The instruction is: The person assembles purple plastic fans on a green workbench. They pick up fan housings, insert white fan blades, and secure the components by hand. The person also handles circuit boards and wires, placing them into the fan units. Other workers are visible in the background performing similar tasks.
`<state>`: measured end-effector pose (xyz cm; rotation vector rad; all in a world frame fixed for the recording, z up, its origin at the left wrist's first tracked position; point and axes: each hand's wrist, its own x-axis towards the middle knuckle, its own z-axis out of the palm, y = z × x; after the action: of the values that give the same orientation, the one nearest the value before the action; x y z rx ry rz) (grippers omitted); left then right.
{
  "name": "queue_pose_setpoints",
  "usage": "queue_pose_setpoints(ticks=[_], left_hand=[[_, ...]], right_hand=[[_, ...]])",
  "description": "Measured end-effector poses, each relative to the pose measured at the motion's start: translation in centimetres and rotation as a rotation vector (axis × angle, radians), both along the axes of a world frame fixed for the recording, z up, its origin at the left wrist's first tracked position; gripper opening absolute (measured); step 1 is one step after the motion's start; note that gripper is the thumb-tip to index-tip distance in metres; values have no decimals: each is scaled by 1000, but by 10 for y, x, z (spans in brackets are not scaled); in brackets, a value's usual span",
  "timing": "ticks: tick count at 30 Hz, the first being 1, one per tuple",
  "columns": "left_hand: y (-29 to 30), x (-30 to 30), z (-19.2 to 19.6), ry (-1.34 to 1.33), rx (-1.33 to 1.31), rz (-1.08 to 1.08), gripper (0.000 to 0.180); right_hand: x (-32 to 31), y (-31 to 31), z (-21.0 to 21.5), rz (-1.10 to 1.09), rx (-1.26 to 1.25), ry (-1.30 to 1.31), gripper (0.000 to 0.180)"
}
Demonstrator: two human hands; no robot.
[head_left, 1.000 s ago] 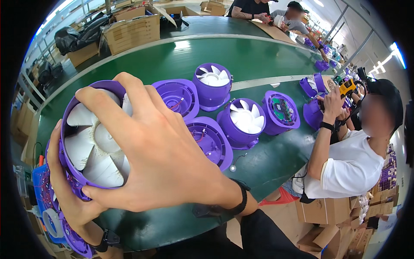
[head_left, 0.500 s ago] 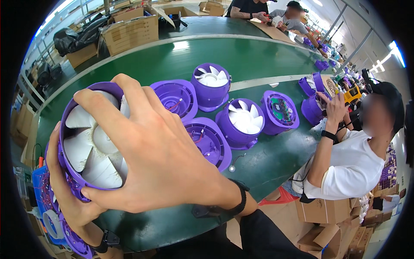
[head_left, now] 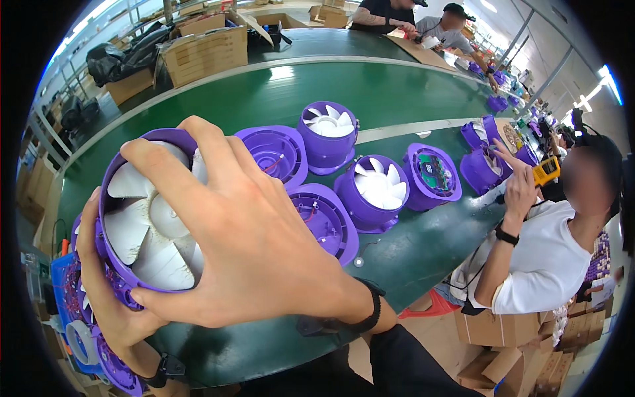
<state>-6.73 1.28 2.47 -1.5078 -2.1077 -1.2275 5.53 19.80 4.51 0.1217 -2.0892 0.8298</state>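
A round purple fan housing with white blades is held at the near left, its open face turned up towards me. My right hand spreads across it from the right, its fingers curled over the far rim and its thumb at the near rim. Around the left and near side wraps my left hand; the housing hides part of its fingers. White specks or crumbs show on the blades near the hub. Just right of my right hand lie two open purple bases with thin wires inside.
Two upright purple fans and a purple unit with a green circuit board stand on the green table. A blue bin sits at left. On the right a co-worker holds a yellow tool. Cardboard boxes stand at back left.
The whole view has shifted slightly, with my grip on the fan housing the same. The co-worker's hand and yellow tool have moved lower and away from the purple housing there.
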Motion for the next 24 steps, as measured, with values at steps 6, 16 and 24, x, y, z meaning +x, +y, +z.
queue_pose_setpoints(ticks=[6,16,24], left_hand=[[-5,-1,4,-4,-32,-38,119],[-7,20,5,-448,-31,-192,136],[-19,-17,33,-212,-573,-560,137]], right_hand=[[2,-2,4,1,2,-33,90],[15,-7,4,113,188,-201,87],[20,-18,9,219,270,-547,81]])
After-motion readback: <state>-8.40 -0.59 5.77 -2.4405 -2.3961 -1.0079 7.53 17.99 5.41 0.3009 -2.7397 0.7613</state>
